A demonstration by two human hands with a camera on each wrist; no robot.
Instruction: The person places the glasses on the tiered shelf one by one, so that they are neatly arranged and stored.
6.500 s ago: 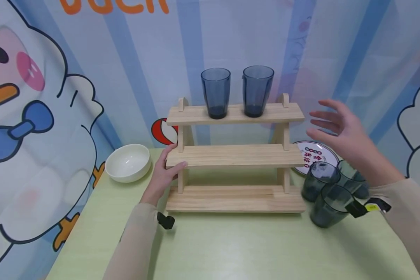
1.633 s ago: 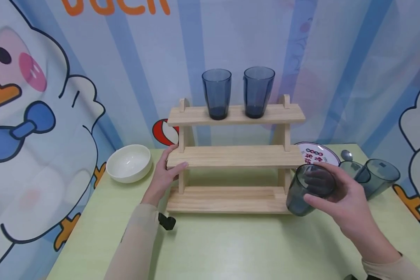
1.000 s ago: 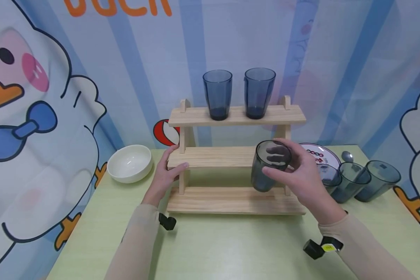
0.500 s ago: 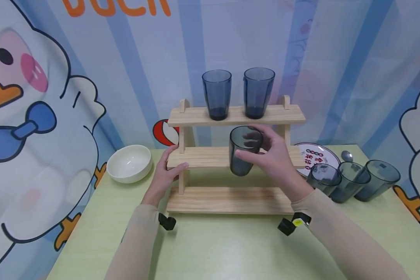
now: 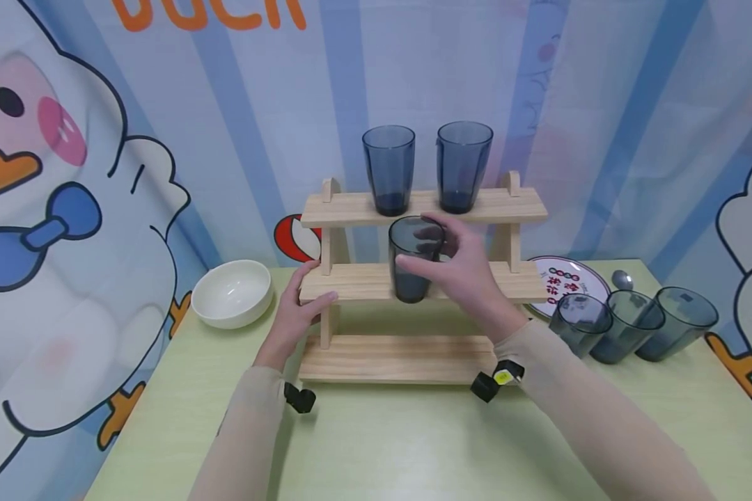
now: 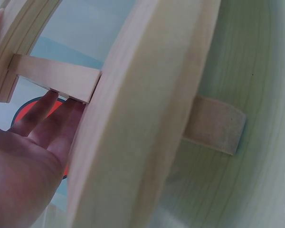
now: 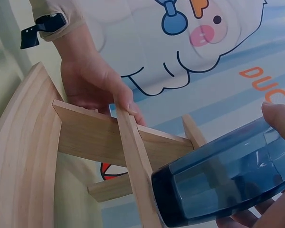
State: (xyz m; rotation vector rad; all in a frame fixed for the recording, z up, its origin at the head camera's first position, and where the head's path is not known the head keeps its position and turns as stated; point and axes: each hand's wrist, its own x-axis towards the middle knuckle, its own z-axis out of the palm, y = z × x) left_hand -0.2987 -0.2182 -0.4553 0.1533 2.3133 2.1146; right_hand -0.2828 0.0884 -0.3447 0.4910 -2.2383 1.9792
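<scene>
A three-tier wooden display rack [image 5: 382, 358] stands mid-table. My left hand [image 5: 288, 316] grips the left end of its middle shelf, thumb in front; the left wrist view shows fingers [image 6: 40, 116] beside an upright. My right hand [image 5: 466, 271] holds a smoky blue-grey glass tumbler [image 5: 407, 278] upright at the middle shelf, left of centre. The base of this glass [image 7: 218, 180] meets the shelf's edge in the right wrist view; whether it rests there I cannot tell. Two similar tumblers, a left glass [image 5: 388, 170] and a right glass [image 5: 464, 167], stand on the top shelf.
Three more tumblers [image 5: 627, 327] stand close together right of the rack. Behind them lie a patterned plate [image 5: 567, 278] and a spoon [image 5: 622, 280]. At the left is a white bowl [image 5: 232, 293]. A duck-printed curtain [image 5: 257, 139] hangs behind the table.
My right hand has taken a tumbler from the group at the right and carried it left and up to the middle shelf. The left hand has kept its grip on the rack.
</scene>
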